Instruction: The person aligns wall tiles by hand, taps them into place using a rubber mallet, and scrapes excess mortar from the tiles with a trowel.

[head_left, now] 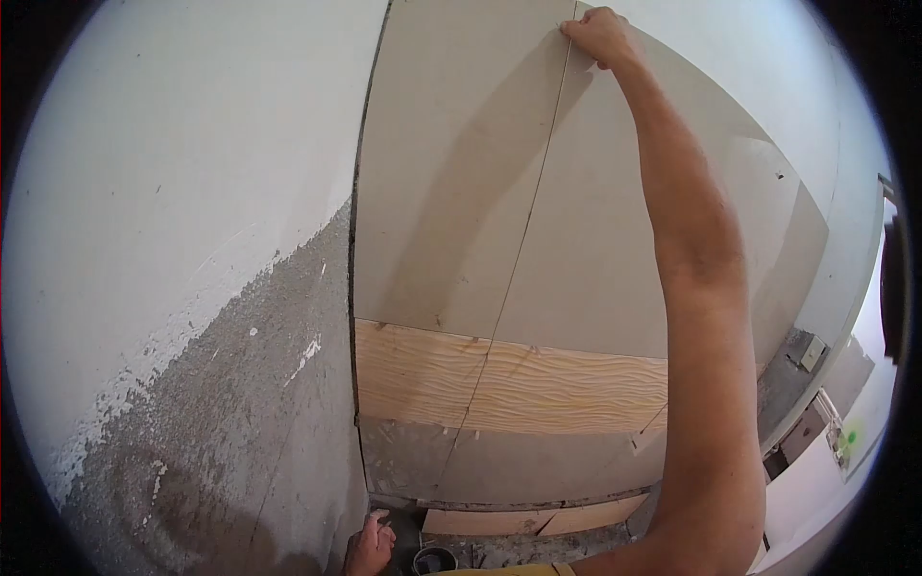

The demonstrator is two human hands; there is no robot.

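Observation:
My right hand (pixel 602 38) reaches high up to the seam between two large beige wall tiles. Its fingers are closed in a pinch at the seam; whatever they hold is too small or hidden to make out. The left tile (pixel 432 125) and the right tile (pixel 624 240) meet along a thin dark joint, and the raised arm covers part of the right one. Low in the view, my left hand (pixel 370 547) is partly visible beside the side wall, its fingers loosely apart and nothing seen in them.
Under the large tiles runs a wavy wood-toned tile strip (pixel 413 370), with a plain tile row (pixel 547 463) below. A dark round container (pixel 435 560) and tile pieces (pixel 485 521) are on the floor. The left wall (pixel 250 365) has rough bare cement; an electrical box (pixel 812 353) is at right.

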